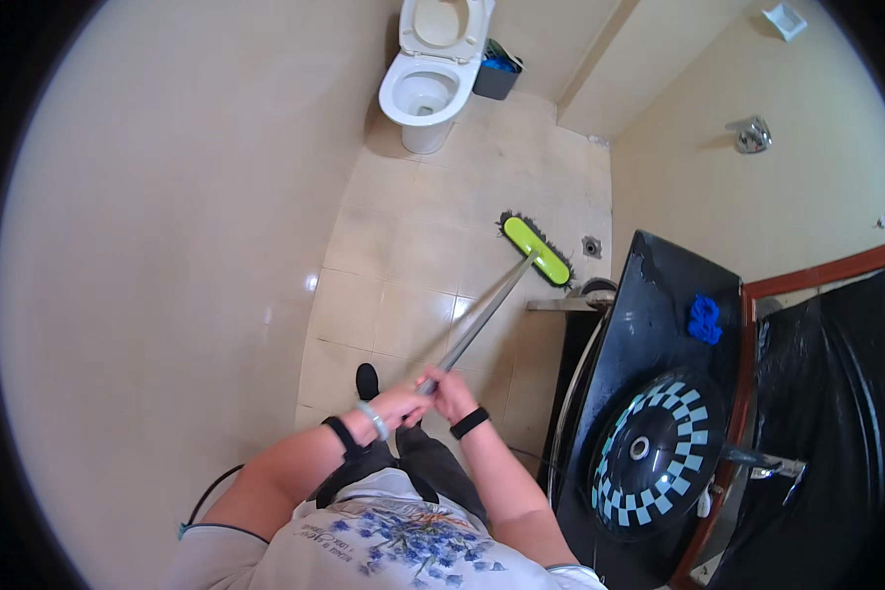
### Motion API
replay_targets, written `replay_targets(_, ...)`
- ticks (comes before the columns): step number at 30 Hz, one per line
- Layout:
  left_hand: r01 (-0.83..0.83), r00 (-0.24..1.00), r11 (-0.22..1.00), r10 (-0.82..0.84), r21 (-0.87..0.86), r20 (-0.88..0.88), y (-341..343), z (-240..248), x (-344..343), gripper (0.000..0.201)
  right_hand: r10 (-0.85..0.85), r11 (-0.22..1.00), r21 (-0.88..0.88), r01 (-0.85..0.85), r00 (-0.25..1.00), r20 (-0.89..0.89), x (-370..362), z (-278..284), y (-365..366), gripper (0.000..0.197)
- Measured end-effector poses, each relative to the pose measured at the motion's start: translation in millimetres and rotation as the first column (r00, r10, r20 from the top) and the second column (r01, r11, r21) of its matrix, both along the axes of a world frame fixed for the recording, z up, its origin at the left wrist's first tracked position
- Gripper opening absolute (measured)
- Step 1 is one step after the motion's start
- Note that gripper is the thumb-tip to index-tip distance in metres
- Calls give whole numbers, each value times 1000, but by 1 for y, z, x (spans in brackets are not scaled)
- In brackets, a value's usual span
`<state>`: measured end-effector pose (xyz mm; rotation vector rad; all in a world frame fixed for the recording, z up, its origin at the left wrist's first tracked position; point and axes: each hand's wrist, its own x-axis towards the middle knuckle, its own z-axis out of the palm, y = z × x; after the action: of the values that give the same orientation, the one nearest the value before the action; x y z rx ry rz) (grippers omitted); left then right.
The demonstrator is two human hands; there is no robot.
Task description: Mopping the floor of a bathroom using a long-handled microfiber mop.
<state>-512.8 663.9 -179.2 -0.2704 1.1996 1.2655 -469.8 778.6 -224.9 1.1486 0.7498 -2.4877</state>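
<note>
Both my hands are wrapped round the grey pole of a broom [487, 313]. My left hand [395, 405] grips it near the upper end. Just beyond it, on the right, my right hand [452, 395] is closed on the same pole; the fingers of the two hands almost meet. From there the pole slants away to the far right. Its glossy lime-green head [536, 251], edged with dark bristles, rests on the beige floor tiles [418, 241], close to a round floor drain [592, 246].
A white toilet [425, 93] with its lid up stands at the far end beside a dark bin [499, 77]. On the right, a black counter [649, 305] carries a chequered basin [649, 452] and a blue cloth [704, 319]. A plain wall [167, 246] runs along the left.
</note>
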Motion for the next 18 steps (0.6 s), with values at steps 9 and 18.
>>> replay_targets(9,-76,987,984,97,-164,125,-134,87,43,7,330,854,-410,-321,943,-50,28,54,-122,15)
replay_targets(18,-285,956,958,286,-15,73,-36,-32,-27,72,132,988,75,-132,991,14,-46,-19,-48,18)
